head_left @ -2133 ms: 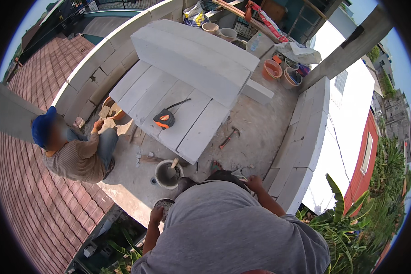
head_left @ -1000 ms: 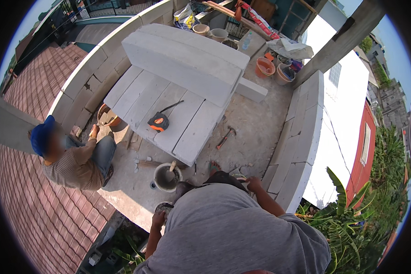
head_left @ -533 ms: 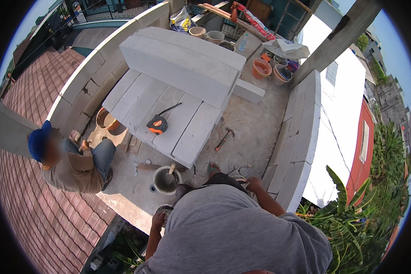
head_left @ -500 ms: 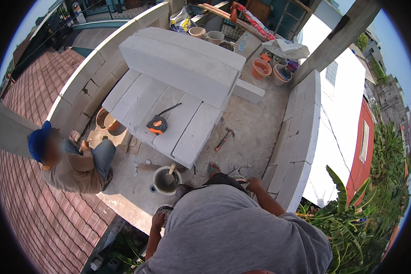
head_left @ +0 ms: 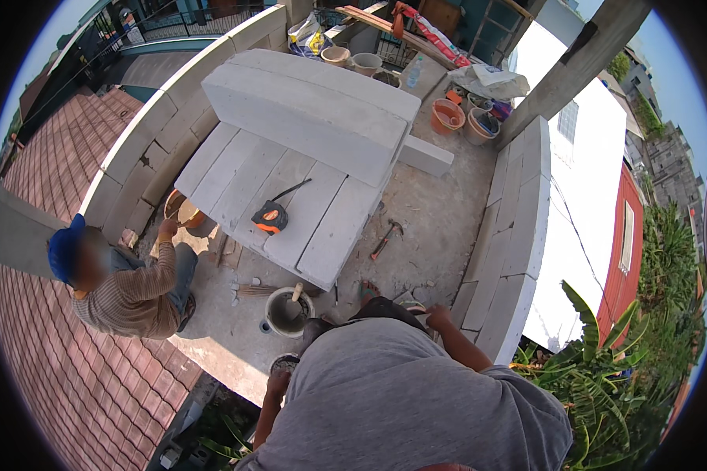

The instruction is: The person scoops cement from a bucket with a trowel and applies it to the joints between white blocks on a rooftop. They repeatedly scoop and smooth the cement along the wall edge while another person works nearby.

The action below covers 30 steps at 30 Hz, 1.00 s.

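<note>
Low on the left, my left hand is closed at the rim of a small bucket with grey contents, partly hidden by my body. My right hand is closed beside my right hip, on the pale rim of another bucket, mostly hidden by my shirt and leg. Ahead of my left knee stands a bucket of grey mortar with a wooden-handled tool sticking out. A black-and-orange tape measure lies on the stacked pale blocks.
At the left a person in a blue cap sits beside an orange bucket. A hammer lies on the concrete floor. Low block walls edge the space on both sides. More buckets and a sack stand farther back.
The seated person has stretched an arm out to the orange bucket. My left hand has shifted slightly down and right with the small bucket. My right hand has hardly moved.
</note>
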Each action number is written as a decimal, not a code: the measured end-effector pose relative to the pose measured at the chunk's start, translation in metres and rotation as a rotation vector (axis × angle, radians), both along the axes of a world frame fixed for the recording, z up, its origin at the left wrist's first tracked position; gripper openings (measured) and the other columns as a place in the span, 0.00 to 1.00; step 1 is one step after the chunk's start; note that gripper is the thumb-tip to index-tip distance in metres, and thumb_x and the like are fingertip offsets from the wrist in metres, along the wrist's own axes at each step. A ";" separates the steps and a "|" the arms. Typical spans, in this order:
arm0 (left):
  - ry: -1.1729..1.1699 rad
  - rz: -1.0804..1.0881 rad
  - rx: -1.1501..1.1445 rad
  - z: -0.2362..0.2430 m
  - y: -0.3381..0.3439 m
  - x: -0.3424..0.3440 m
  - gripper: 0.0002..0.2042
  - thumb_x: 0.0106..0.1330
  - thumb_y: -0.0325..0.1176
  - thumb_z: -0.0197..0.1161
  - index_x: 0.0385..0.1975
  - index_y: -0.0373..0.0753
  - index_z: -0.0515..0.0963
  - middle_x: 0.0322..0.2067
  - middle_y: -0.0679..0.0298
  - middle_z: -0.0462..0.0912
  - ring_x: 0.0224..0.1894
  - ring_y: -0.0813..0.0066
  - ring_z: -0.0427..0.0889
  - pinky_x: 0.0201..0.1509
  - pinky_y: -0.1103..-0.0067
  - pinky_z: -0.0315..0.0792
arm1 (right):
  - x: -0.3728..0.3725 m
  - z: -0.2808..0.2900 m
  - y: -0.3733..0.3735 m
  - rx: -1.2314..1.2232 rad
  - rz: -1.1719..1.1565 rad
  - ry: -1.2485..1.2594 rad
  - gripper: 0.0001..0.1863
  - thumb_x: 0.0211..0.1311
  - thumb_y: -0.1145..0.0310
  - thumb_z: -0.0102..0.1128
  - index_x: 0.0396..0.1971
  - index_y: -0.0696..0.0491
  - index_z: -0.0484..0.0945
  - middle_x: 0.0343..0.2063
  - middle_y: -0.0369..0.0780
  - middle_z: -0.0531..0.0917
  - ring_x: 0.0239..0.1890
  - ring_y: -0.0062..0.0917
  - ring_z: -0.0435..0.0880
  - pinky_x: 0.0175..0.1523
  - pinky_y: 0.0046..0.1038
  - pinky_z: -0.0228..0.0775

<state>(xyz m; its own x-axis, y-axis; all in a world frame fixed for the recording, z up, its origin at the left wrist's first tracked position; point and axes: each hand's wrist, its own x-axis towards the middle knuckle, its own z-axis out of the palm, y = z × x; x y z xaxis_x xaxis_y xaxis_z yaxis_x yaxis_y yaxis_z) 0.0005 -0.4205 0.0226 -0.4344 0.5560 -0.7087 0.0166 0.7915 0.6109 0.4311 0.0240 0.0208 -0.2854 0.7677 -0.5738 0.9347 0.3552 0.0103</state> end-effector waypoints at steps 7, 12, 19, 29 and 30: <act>-0.072 -0.087 0.005 0.008 -0.003 0.002 0.18 0.72 0.42 0.57 0.50 0.34 0.84 0.37 0.61 0.86 0.39 0.71 0.86 0.43 0.71 0.79 | -0.030 0.034 -0.006 -0.069 0.005 -0.081 0.18 0.56 0.62 0.60 0.46 0.47 0.88 0.50 0.43 0.86 0.55 0.37 0.85 0.57 0.40 0.80; -0.292 -0.057 -0.024 0.034 0.028 0.007 0.18 0.72 0.41 0.57 0.50 0.35 0.84 0.38 0.61 0.87 0.40 0.71 0.85 0.43 0.71 0.79 | -0.016 0.015 0.001 -0.107 0.094 -0.272 0.18 0.57 0.52 0.69 0.47 0.39 0.89 0.54 0.37 0.85 0.58 0.33 0.83 0.60 0.35 0.77; -0.722 0.214 -0.039 0.073 0.045 0.002 0.18 0.72 0.41 0.57 0.50 0.36 0.84 0.38 0.60 0.87 0.40 0.70 0.85 0.44 0.70 0.79 | -0.013 0.005 0.000 -0.078 0.093 -0.189 0.19 0.62 0.52 0.61 0.46 0.44 0.89 0.52 0.39 0.87 0.56 0.36 0.85 0.58 0.38 0.78; -0.419 -0.165 -0.245 0.100 0.068 -0.022 0.17 0.70 0.40 0.58 0.52 0.39 0.84 0.44 0.59 0.86 0.44 0.66 0.85 0.46 0.68 0.80 | -0.019 0.023 -0.008 -0.079 -0.265 0.171 0.23 0.55 0.48 0.66 0.42 0.52 0.88 0.44 0.48 0.88 0.48 0.45 0.87 0.53 0.44 0.79; -0.418 -0.189 -0.219 0.103 0.074 -0.019 0.17 0.70 0.40 0.58 0.52 0.39 0.84 0.44 0.59 0.86 0.44 0.66 0.85 0.46 0.68 0.80 | -0.006 0.014 -0.006 -0.050 -0.191 0.197 0.24 0.55 0.48 0.66 0.42 0.52 0.88 0.42 0.49 0.88 0.47 0.46 0.87 0.52 0.45 0.78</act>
<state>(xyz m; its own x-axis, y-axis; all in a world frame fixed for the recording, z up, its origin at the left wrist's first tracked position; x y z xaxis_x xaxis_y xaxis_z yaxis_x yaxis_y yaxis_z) -0.0185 -0.3468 0.1257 0.0052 0.4164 -0.9091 -0.0389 0.9086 0.4159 0.4248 0.0182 0.0345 -0.2483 0.7901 -0.5604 0.9670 0.1679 -0.1916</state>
